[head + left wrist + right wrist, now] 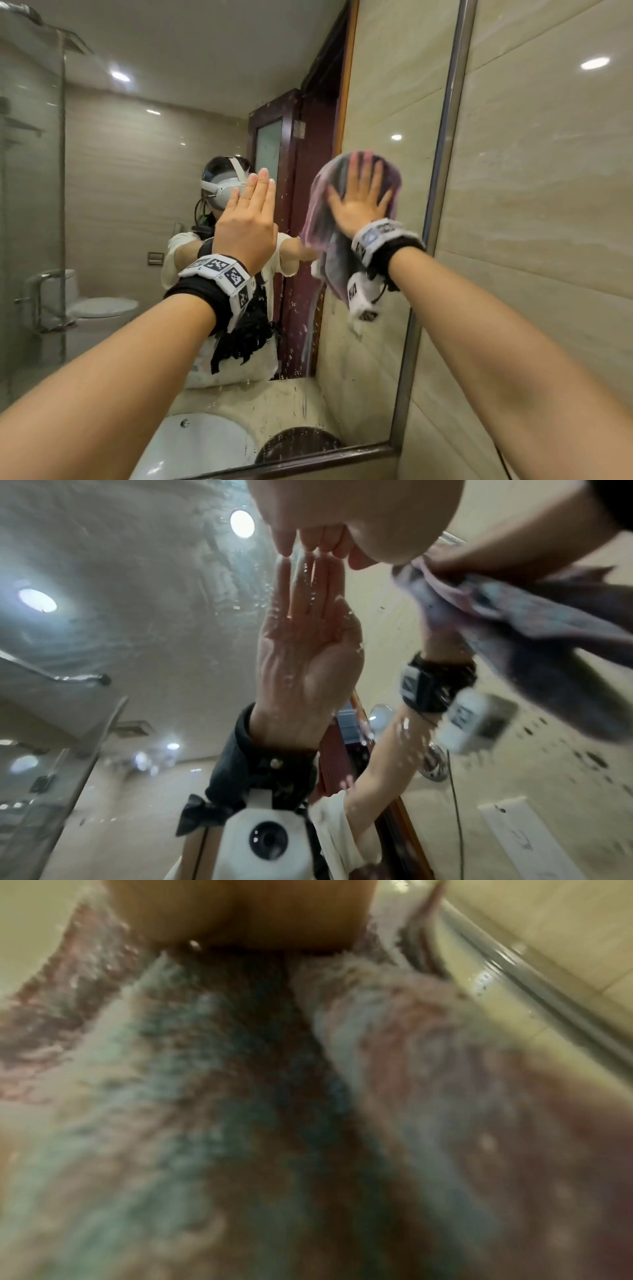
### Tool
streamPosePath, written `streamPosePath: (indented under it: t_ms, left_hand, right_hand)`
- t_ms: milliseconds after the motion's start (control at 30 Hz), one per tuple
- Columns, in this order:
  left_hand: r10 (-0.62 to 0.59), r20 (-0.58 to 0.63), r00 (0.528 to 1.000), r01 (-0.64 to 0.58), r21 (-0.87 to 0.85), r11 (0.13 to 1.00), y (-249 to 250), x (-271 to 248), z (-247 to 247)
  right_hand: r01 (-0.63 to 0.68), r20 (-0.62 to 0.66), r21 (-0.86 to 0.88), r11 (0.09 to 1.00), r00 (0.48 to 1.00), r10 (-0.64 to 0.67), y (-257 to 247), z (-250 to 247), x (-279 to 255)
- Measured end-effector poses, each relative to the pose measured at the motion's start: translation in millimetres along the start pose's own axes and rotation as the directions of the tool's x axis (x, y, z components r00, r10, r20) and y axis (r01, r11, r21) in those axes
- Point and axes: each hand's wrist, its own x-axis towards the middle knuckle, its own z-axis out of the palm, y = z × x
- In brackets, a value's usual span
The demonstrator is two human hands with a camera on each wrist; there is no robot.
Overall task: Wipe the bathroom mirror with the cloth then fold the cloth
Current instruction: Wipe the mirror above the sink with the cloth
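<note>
The bathroom mirror (137,205) fills the head view, speckled with water drops. My right hand (361,202) lies flat with spread fingers on a pink, grey and teal cloth (320,212), pressing it to the glass near the mirror's right frame (442,171). The cloth's lower part hangs below my wrist. My left hand (248,219) is held up with straight fingers against the glass, left of the cloth. In the left wrist view its fingertips (308,545) touch the mirror (137,615), with the cloth (531,620) to the right. In the right wrist view the blurred cloth (240,1096) fills the frame under my palm (246,912).
A beige tiled wall (548,240) runs right of the metal frame (534,993). The mirror reflects a white sink (191,445) and a dark round object (298,445) at the bottom. A shower screen, a toilet and a dark door show in the reflection behind me.
</note>
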Motion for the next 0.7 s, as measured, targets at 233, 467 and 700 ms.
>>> streamPosePath:
  t_ms: [233,467,700]
  left_hand:
    - [0.059,-0.045,0.997,-0.058,0.020,0.998,-4,3,4]
    - [0.022,-0.004,1.000,-0.022,-0.004,1.000,-1,1,3]
    - [0.041,0.039,0.998,-0.042,0.026,0.999,4,-19,8]
  right_hand:
    - [-0.004,-0.165,-0.044,0.999,0.986,-0.003,-32,-41,51]
    - [0.272,0.023,-0.201,0.941,0.962,-0.273,-22,-7,10]
    - [0.301,0.175,-0.204,0.932,0.947,-0.267,-7,40,-55]
